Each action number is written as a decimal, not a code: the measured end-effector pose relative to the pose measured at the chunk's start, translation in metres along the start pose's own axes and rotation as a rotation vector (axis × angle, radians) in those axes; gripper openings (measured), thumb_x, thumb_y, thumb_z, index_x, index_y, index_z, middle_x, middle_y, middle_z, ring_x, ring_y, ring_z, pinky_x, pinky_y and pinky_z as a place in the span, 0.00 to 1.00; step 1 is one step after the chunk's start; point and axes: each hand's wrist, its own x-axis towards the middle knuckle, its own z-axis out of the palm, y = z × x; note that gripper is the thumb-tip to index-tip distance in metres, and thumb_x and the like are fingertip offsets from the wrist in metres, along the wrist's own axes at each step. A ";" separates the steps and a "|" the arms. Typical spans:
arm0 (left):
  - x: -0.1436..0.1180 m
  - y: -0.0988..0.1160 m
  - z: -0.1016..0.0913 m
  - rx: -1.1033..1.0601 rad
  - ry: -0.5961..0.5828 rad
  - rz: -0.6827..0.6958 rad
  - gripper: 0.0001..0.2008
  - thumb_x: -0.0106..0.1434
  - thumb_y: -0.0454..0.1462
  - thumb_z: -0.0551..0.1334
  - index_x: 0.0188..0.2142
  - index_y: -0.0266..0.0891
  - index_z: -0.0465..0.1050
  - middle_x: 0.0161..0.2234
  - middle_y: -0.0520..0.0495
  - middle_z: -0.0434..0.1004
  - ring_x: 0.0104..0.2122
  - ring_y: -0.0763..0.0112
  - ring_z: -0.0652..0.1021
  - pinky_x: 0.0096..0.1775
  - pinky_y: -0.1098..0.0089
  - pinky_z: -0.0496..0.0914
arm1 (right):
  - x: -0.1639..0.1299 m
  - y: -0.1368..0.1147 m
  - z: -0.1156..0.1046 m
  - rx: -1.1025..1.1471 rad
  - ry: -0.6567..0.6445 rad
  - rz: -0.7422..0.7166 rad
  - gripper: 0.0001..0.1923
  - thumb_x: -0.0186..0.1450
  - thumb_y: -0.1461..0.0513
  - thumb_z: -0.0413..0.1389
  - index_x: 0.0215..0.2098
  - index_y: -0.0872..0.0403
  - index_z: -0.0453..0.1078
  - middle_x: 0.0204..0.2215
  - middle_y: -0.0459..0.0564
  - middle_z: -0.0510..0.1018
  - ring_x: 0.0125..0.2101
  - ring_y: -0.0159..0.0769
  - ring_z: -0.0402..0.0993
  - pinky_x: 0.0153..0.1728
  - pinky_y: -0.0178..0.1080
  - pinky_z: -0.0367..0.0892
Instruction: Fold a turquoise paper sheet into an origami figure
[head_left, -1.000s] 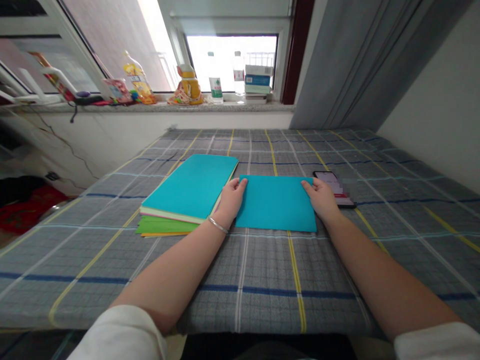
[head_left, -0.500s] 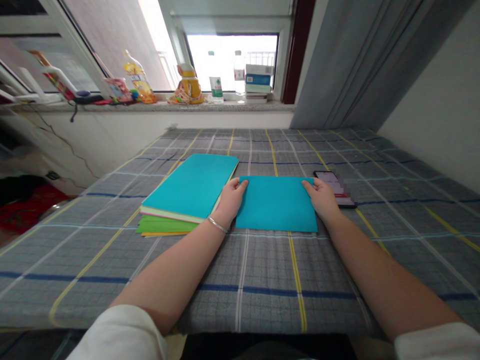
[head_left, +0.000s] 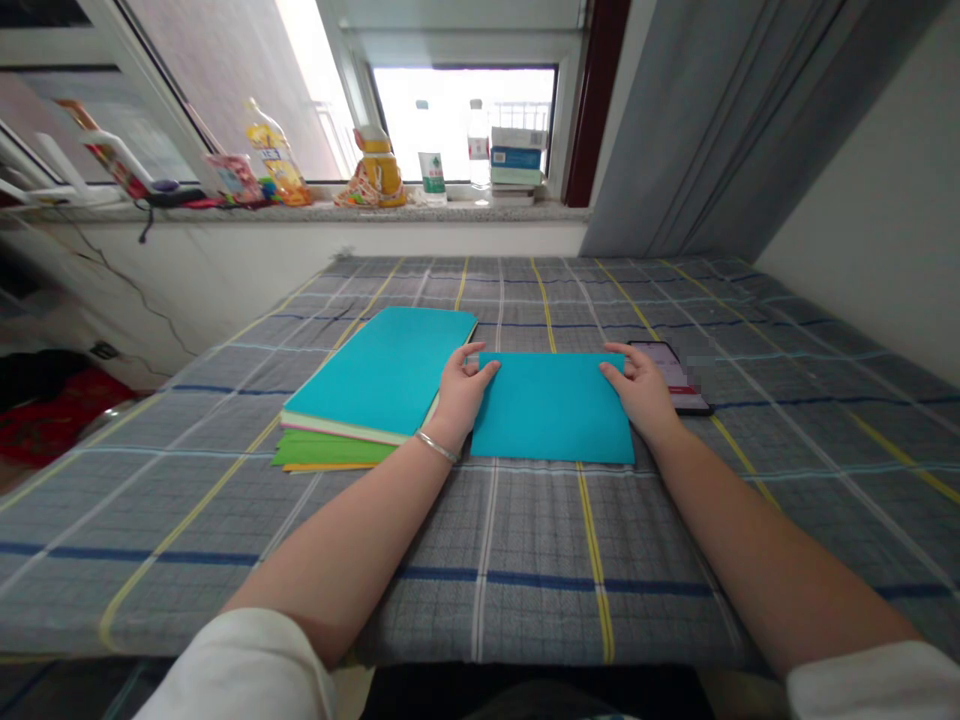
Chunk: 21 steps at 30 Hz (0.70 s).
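A blue sheet of paper (head_left: 553, 410) is in front of me, its long edges running left to right. My left hand (head_left: 463, 388) grips it near the upper left corner, thumb on the face and index finger raised off the edge. At the upper right corner my right hand (head_left: 640, 385) holds it likewise, thumb on the front and index finger lifted. The other fingers are partly hidden. Left of the sheet lies a stack of coloured paper (head_left: 384, 372), blue on top, with green and orange edges showing beneath.
A plaid cloth (head_left: 525, 540) covers the surface. Just beyond my right hand lies a phone (head_left: 675, 375), partly blurred. Along the windowsill (head_left: 315, 213) stand a drink bottle (head_left: 279, 160), a yellow container (head_left: 382, 170), a white-and-green tube (head_left: 433, 178) and stacked boxes (head_left: 517, 160).
Both index fingers have lifted away from the sheet's upper edge, and the thumbs have slid slightly inward. The sheet, stack and phone look unmoved.
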 end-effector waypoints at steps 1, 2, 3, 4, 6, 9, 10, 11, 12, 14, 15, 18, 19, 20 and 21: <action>0.000 0.000 0.000 0.023 -0.004 0.015 0.25 0.55 0.39 0.67 0.52 0.38 0.70 0.18 0.62 0.56 0.17 0.79 0.59 0.22 0.75 0.55 | 0.000 0.000 0.000 -0.036 0.015 -0.020 0.24 0.57 0.52 0.59 0.50 0.51 0.71 0.16 0.38 0.57 0.16 0.31 0.53 0.19 0.36 0.50; -0.001 0.001 -0.001 0.058 0.001 0.031 0.25 0.55 0.39 0.67 0.53 0.39 0.71 0.18 0.61 0.57 0.18 0.79 0.60 0.23 0.75 0.56 | 0.000 0.000 -0.001 -0.059 0.025 -0.036 0.23 0.57 0.53 0.58 0.49 0.51 0.72 0.15 0.37 0.53 0.16 0.30 0.49 0.18 0.36 0.48; -0.001 0.002 -0.001 0.101 0.010 0.048 0.24 0.56 0.39 0.67 0.53 0.39 0.72 0.19 0.60 0.58 0.19 0.78 0.61 0.24 0.75 0.57 | 0.000 0.000 -0.001 -0.067 0.025 -0.046 0.21 0.57 0.54 0.58 0.48 0.51 0.73 0.15 0.37 0.51 0.16 0.30 0.48 0.18 0.36 0.46; -0.001 0.003 -0.001 0.145 0.018 0.064 0.21 0.56 0.39 0.66 0.50 0.39 0.75 0.20 0.58 0.59 0.20 0.78 0.62 0.25 0.74 0.59 | 0.000 0.000 -0.001 -0.064 0.017 -0.050 0.20 0.58 0.54 0.58 0.47 0.51 0.73 0.16 0.37 0.50 0.16 0.29 0.47 0.18 0.36 0.45; 0.000 0.004 -0.001 0.224 0.034 0.089 0.15 0.57 0.38 0.65 0.45 0.39 0.78 0.22 0.56 0.62 0.23 0.76 0.63 0.28 0.74 0.60 | 0.000 0.000 0.000 -0.049 0.003 -0.041 0.17 0.58 0.53 0.58 0.44 0.51 0.73 0.16 0.37 0.50 0.16 0.29 0.46 0.18 0.36 0.43; 0.001 0.007 -0.002 0.360 0.040 0.131 0.11 0.58 0.37 0.65 0.41 0.38 0.78 0.24 0.54 0.65 0.25 0.74 0.66 0.30 0.72 0.61 | 0.000 0.003 0.000 -0.059 -0.003 -0.025 0.16 0.58 0.53 0.57 0.42 0.50 0.72 0.16 0.37 0.50 0.16 0.29 0.47 0.18 0.36 0.44; 0.002 0.008 -0.003 0.418 0.034 0.149 0.10 0.58 0.37 0.65 0.40 0.39 0.78 0.25 0.54 0.66 0.26 0.73 0.67 0.31 0.72 0.62 | 0.001 0.004 0.000 -0.073 -0.007 -0.022 0.16 0.59 0.53 0.57 0.42 0.50 0.72 0.16 0.37 0.51 0.16 0.30 0.47 0.18 0.36 0.44; 0.002 0.009 -0.003 0.475 0.022 0.166 0.09 0.58 0.37 0.65 0.40 0.39 0.77 0.25 0.53 0.67 0.27 0.72 0.68 0.32 0.71 0.62 | 0.002 0.005 0.000 -0.093 -0.013 -0.021 0.16 0.59 0.53 0.56 0.43 0.50 0.72 0.16 0.37 0.51 0.16 0.30 0.48 0.18 0.37 0.45; 0.003 0.009 -0.004 0.527 0.005 0.180 0.09 0.59 0.36 0.65 0.40 0.40 0.77 0.26 0.53 0.69 0.28 0.70 0.70 0.33 0.71 0.63 | 0.003 0.006 0.000 -0.118 -0.021 -0.022 0.16 0.59 0.53 0.56 0.43 0.50 0.72 0.16 0.38 0.52 0.16 0.30 0.48 0.18 0.37 0.45; 0.005 0.009 -0.004 0.610 -0.030 0.192 0.08 0.59 0.35 0.64 0.40 0.41 0.77 0.29 0.51 0.74 0.31 0.68 0.73 0.36 0.70 0.66 | 0.006 0.009 0.001 -0.192 -0.041 -0.033 0.15 0.60 0.54 0.55 0.43 0.50 0.73 0.15 0.38 0.53 0.16 0.32 0.51 0.19 0.37 0.47; 0.005 0.009 -0.004 0.641 -0.048 0.186 0.08 0.59 0.35 0.64 0.39 0.41 0.77 0.31 0.50 0.75 0.33 0.67 0.74 0.38 0.69 0.67 | 0.009 0.010 0.001 -0.242 -0.051 -0.042 0.15 0.60 0.55 0.55 0.43 0.50 0.74 0.15 0.38 0.54 0.17 0.32 0.53 0.20 0.37 0.49; 0.009 0.004 -0.002 0.725 -0.108 0.161 0.08 0.59 0.33 0.64 0.39 0.40 0.78 0.36 0.46 0.80 0.37 0.62 0.77 0.43 0.66 0.69 | 0.015 0.017 0.004 -0.396 -0.080 -0.071 0.14 0.60 0.57 0.54 0.41 0.51 0.75 0.16 0.40 0.59 0.19 0.35 0.59 0.23 0.38 0.53; 0.011 0.002 -0.001 0.757 -0.129 0.170 0.08 0.60 0.32 0.63 0.39 0.41 0.78 0.38 0.45 0.80 0.39 0.60 0.78 0.44 0.64 0.69 | 0.017 0.019 0.005 -0.436 -0.081 -0.077 0.14 0.60 0.58 0.54 0.41 0.51 0.76 0.17 0.41 0.62 0.21 0.35 0.62 0.24 0.38 0.56; 0.013 0.000 0.001 0.796 -0.146 0.189 0.09 0.61 0.32 0.62 0.40 0.41 0.79 0.39 0.44 0.81 0.41 0.59 0.78 0.46 0.63 0.69 | 0.019 0.021 0.006 -0.466 -0.075 -0.083 0.14 0.61 0.58 0.54 0.42 0.51 0.76 0.18 0.43 0.66 0.23 0.36 0.64 0.26 0.38 0.58; 0.015 -0.002 0.002 0.843 -0.159 0.215 0.10 0.62 0.33 0.62 0.41 0.41 0.79 0.40 0.44 0.81 0.42 0.57 0.78 0.47 0.62 0.70 | 0.020 0.022 0.007 -0.487 -0.062 -0.089 0.14 0.61 0.59 0.54 0.42 0.51 0.76 0.21 0.44 0.69 0.25 0.37 0.67 0.28 0.39 0.60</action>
